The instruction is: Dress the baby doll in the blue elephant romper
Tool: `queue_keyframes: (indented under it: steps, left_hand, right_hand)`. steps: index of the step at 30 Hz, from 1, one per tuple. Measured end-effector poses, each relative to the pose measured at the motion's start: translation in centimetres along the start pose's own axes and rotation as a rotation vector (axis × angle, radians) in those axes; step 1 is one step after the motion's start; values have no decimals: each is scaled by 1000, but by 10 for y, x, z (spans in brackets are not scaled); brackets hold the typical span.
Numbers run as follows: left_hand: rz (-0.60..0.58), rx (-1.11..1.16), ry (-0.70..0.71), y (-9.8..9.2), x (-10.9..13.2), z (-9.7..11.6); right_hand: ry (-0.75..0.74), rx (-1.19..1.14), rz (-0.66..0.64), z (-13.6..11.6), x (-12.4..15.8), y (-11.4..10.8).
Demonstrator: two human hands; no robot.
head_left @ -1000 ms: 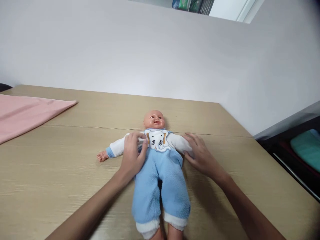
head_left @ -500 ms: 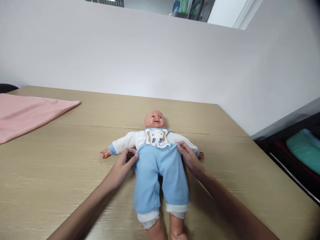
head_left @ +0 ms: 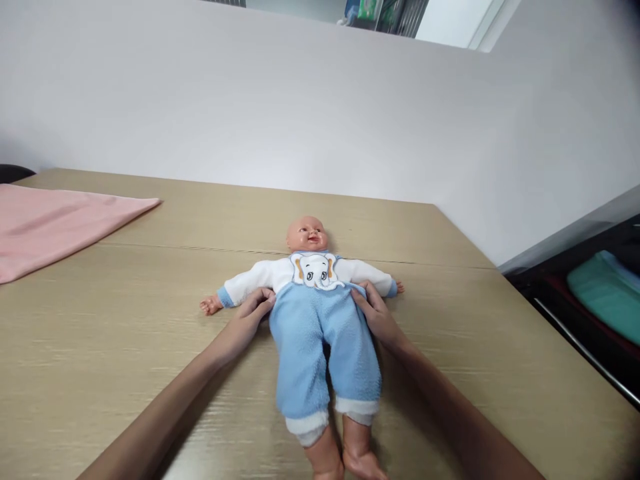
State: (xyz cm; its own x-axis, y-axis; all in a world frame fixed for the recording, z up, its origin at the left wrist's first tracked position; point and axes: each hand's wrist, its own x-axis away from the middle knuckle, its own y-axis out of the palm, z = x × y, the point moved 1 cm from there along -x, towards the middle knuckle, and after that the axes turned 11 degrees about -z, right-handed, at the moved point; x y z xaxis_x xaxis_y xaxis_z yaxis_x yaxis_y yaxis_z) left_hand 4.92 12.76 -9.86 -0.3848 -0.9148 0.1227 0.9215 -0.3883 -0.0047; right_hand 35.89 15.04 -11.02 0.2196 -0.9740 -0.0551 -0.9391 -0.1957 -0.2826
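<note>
A baby doll (head_left: 307,235) lies on its back on the table, arms spread, head away from me and bare feet nearest. Its white top (head_left: 257,278) has blue cuffs and an elephant patch (head_left: 316,271) on the chest. Light blue trousers (head_left: 303,340) with white hems reach up to the patch. At the waist's left side, my left hand (head_left: 254,313) is closed on the trousers, thumb in front and fingertips partly hidden. My right hand (head_left: 376,316) pinches the waist on the opposite side, thumb over the fabric and fingers beside the sleeve.
Pink cloth (head_left: 60,230) lies flat at the table's left. A pale wall (head_left: 280,120) rises behind the wooden table (head_left: 150,347). To the right, green cloth (head_left: 605,297) sits on a dark rack below table height. A dark rounded edge shows at far left.
The doll's legs have swung slightly right and its body has turned a little between my hands. Both hands stay at the waist, with the left fingers drawn closer together.
</note>
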Motion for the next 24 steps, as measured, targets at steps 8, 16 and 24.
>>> queue_keyframes:
  steps: [8,16,24]
  left_hand:
    - [251,-63,86,-2,-23,-13]
    - [188,-888,151,-17,-22,-3]
    - [423,-1194,296,-3,-12,37]
  right_hand:
    - [62,-100,43,7,-5,8]
    - [-14,-9,-51,5,-6,3]
    - [-66,322,198,-10,13,-1]
